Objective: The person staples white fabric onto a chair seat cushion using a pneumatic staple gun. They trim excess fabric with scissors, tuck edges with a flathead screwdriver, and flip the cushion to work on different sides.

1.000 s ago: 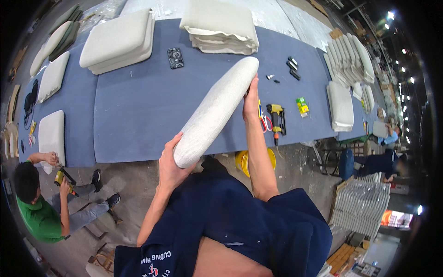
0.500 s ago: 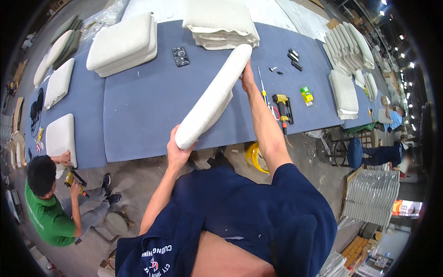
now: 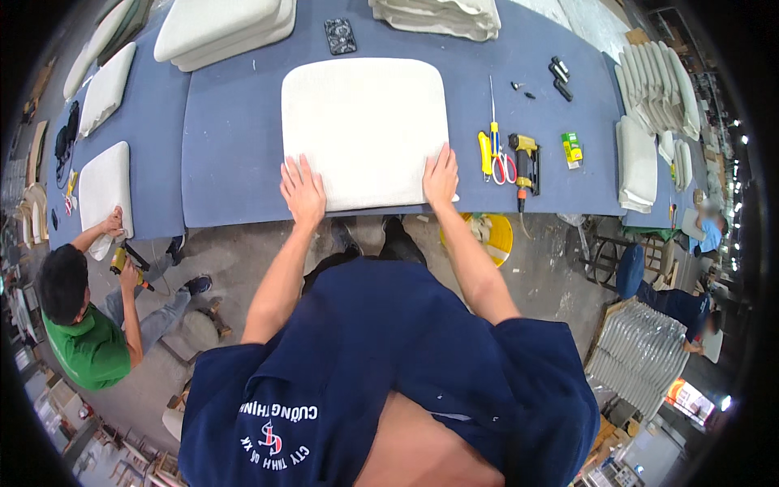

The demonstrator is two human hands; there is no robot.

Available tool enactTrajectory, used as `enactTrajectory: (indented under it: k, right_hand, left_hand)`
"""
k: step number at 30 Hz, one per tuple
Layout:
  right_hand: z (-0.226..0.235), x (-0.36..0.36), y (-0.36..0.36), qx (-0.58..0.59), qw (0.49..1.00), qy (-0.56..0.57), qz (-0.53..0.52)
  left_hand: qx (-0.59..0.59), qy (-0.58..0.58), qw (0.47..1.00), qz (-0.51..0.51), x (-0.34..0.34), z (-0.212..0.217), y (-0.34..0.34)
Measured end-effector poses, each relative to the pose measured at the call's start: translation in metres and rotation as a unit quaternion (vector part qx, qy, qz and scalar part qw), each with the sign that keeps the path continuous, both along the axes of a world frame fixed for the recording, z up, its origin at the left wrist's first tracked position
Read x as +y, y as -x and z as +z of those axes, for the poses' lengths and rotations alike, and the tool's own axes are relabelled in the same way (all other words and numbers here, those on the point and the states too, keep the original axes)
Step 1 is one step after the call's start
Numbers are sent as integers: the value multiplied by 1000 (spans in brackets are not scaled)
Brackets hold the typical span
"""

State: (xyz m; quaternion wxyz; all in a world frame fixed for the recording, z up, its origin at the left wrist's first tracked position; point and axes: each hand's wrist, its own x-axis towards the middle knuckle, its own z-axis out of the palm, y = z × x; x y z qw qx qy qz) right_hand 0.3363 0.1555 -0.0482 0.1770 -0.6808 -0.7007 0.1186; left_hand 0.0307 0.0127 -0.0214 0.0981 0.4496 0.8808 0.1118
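Observation:
An off-white upholstered seat cushion [image 3: 365,122] lies flat on the blue-covered table [image 3: 235,162], smooth side up, close to the front edge. My left hand [image 3: 303,192] rests on its near left corner, fingers stretched out on the fabric. On the near right side my right hand [image 3: 441,176] also lies with extended fingers. The underside of the cushion is hidden. To the right of it are a yellow box cutter [image 3: 485,154], a long-shafted screwdriver [image 3: 492,122], red-handled scissors [image 3: 505,169] and a yellow-and-black staple gun [image 3: 525,158].
Cushion stacks stand at the back left [image 3: 223,32], back [image 3: 442,15] and right [image 3: 637,166]. A phone [image 3: 341,36] and a green-yellow box [image 3: 572,150] lie on the table. Below its edge stands a yellow bucket [image 3: 501,241]. At left, a person in green [image 3: 89,349] holds a staple gun.
The cushion, held tilted on edge between both hands, has come down flat on the table. My hands have moved from gripping its ends to resting on top. The camera view has shifted.

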Motion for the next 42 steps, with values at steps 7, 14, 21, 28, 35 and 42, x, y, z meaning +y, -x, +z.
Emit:
enactTrajectory:
  k: [7, 14, 21, 28, 35, 42]
  right_hand:
    - [-3, -77, -47, 220, 963, 63, -145]
    - [-25, -67, -68, 489, 804, 289, -174]
    - [-22, -67, -80, 572, 744, 324, -120]
    - [-21, -66, -87, 561, 736, 351, -142]
    - [-12, -53, -104, 477, 776, 394, -125]
    - [-16, -65, -90, 563, 739, 352, -113]
  left_hand:
    - [-277, -136, 929, 202, -82, -3, -1]
    - [-492, -87, 839, 214, -89, -47, 51]
    - [-615, -26, 777, 137, -99, -42, 60]
    - [-458, -30, 880, 119, -116, -46, 73]
    - [-431, -33, 883, 185, -82, -32, 42]
    - [-543, -58, 828, 128, -97, -25, 44]
